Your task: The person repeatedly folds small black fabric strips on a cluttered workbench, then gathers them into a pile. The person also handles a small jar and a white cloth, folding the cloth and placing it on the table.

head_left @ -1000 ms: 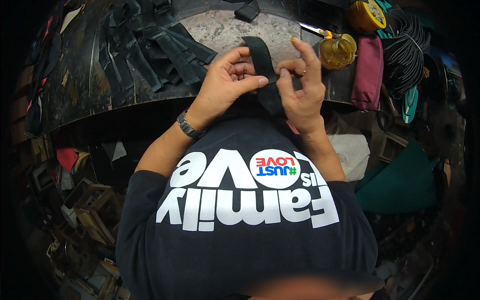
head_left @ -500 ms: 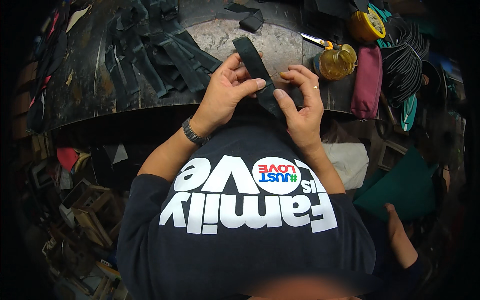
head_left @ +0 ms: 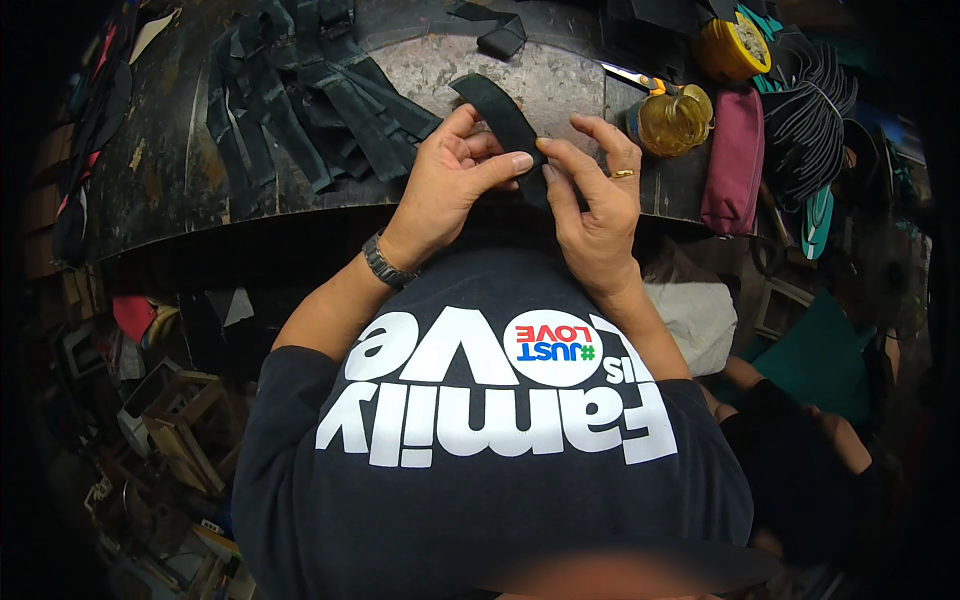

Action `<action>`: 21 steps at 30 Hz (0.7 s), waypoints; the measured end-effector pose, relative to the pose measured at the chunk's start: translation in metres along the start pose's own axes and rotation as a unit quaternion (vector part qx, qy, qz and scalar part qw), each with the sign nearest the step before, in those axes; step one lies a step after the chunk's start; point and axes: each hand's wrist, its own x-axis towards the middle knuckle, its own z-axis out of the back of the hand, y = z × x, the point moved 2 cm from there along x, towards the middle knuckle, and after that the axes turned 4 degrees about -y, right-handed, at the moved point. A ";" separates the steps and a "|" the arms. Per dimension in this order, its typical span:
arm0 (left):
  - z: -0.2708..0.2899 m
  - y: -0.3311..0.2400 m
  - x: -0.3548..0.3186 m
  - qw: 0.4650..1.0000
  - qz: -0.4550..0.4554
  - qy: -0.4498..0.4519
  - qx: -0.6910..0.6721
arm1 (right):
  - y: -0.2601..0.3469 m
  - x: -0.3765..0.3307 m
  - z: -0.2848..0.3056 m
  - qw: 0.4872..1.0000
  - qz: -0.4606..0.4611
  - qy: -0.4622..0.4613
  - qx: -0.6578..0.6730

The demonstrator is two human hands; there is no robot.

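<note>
A dark fabric strip (head_left: pixel 500 115) is held up over the near edge of the workbench, its far end curving up and to the left. My left hand (head_left: pixel 455 170) has it between thumb and fingers, thumb pressed on top. On the strip's right edge, my right hand (head_left: pixel 597 195) pinches with thumb and forefinger; the other fingers are raised, and one wears a gold ring. A spot of yellow shows at the right forefinger's tip. Whether anything small, such as a thread, is in that pinch cannot be made out. The strip's lower end hangs partly hidden between my hands.
Several dark strips (head_left: pixel 300 110) lie piled on the bench's left; a folded one (head_left: pixel 500 38) lies at the back. To the right are scissors (head_left: pixel 635 78), a yellowish container (head_left: pixel 672 122), a yellow tub (head_left: pixel 735 50), a maroon pouch (head_left: pixel 733 165) and bundled black cords (head_left: pixel 810 120). Another person (head_left: pixel 790 450) is close at lower right.
My right hand has closed in on the strip's edge, its forefinger now against it. The strip's far end has tilted left. The other person has moved further into view at lower right.
</note>
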 end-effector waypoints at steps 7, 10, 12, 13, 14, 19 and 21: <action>0.004 -0.004 -0.003 0.999 -0.021 0.004 0.031 | -0.001 0.002 -0.005 0.995 0.074 -0.003 -0.072; 0.007 -0.007 -0.003 0.997 -0.027 0.017 0.076 | -0.002 0.003 -0.007 0.993 0.086 0.032 -0.068; 0.007 -0.007 -0.002 0.998 -0.033 0.022 0.053 | -0.004 0.004 -0.007 0.994 0.078 0.059 -0.048; 0.007 -0.007 -0.002 0.998 -0.031 0.014 0.060 | -0.005 0.006 -0.007 0.995 0.065 0.070 -0.029; 0.007 -0.007 -0.002 0.997 -0.032 0.011 0.063 | -0.006 0.008 -0.007 0.995 0.052 0.081 -0.010; 0.006 -0.006 0.000 0.999 -0.037 -0.001 0.033 | -0.007 0.019 -0.004 0.984 0.017 0.140 0.107; 0.006 -0.007 0.002 0.999 -0.033 0.005 0.039 | -0.004 0.021 -0.001 0.976 -0.006 0.128 0.178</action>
